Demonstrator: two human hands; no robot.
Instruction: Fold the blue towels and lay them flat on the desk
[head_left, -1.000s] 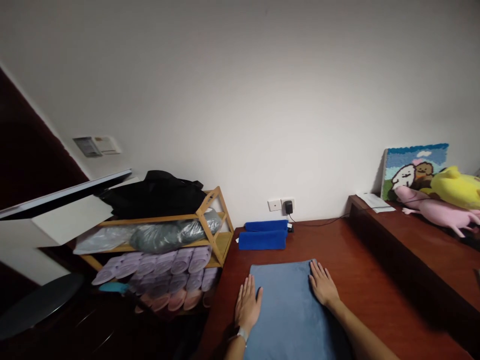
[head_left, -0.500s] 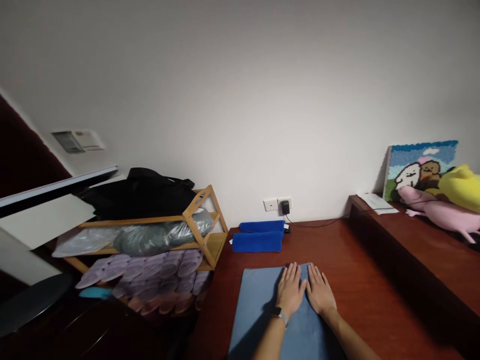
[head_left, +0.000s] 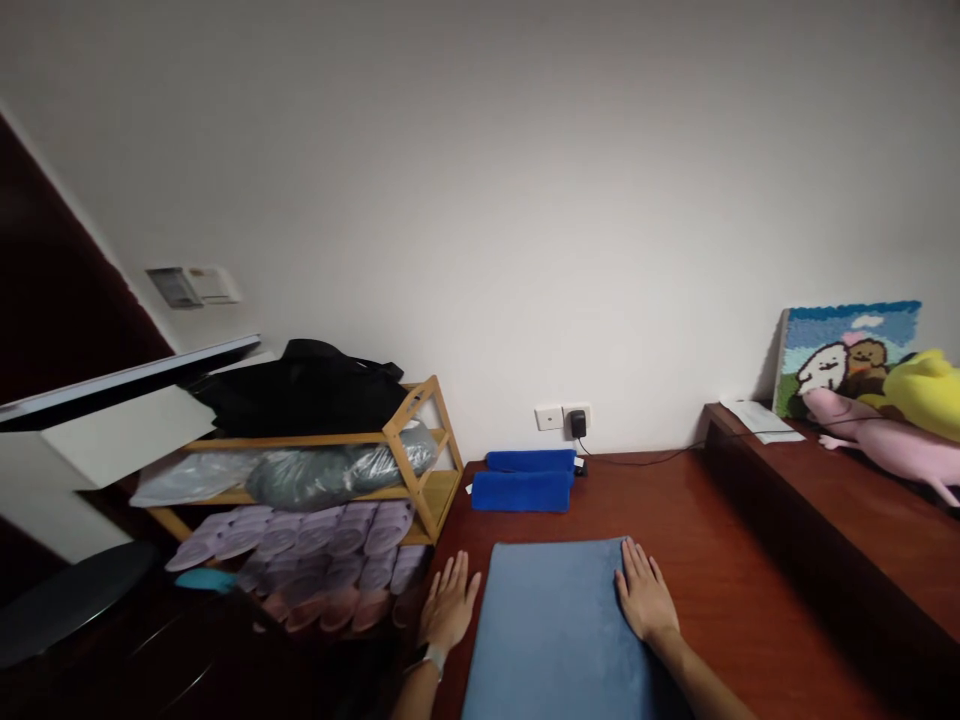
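Note:
A grey-blue cloth (head_left: 555,620), flat and roughly rectangular, lies on the reddish-brown wooden table (head_left: 727,580); its near end runs out of the picture. My left hand (head_left: 450,605), with a watch at the wrist, is open beside the cloth's left edge, over the table's left side. I cannot tell whether it touches the wood. My right hand (head_left: 646,595) is open, its fingers stretched out along the far right corner and right edge of the cloth. Neither hand grips anything.
Two folded blue cloths (head_left: 521,491) lie near the wall, below a socket with a black plug (head_left: 577,424). A wooden rack (head_left: 424,490) with slippers (head_left: 352,525) and a black bag (head_left: 307,390) stands left. On a raised ledge at right are a pink plush toy (head_left: 892,435) and a picture (head_left: 847,350).
My left hand has moved left, from the cloth's right part beside my right hand to beyond its left edge. My right hand has stayed at the right corner. The view has shifted slightly.

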